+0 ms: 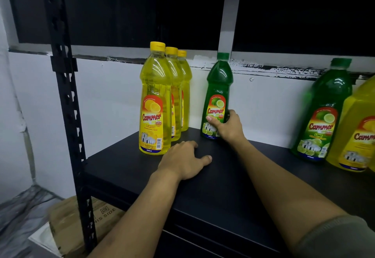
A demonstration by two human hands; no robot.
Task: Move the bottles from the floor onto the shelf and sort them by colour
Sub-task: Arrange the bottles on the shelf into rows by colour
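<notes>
Three yellow bottles (155,99) stand in a row running back to the wall on the black shelf (213,192), left of centre. A green bottle (218,87) stands upright near the wall at the centre, and my right hand (228,125) grips its lower part. My left hand (185,159) rests palm down on the shelf just in front of the yellow row, fingers apart, holding nothing. At the right stand a second green bottle (324,111) and, at the frame's edge, another yellow bottle (357,133).
A black perforated shelf post (67,99) rises at the left. Below it a cardboard box (81,219) sits on the grey floor. A white wall with dark windows lies close behind the bottles.
</notes>
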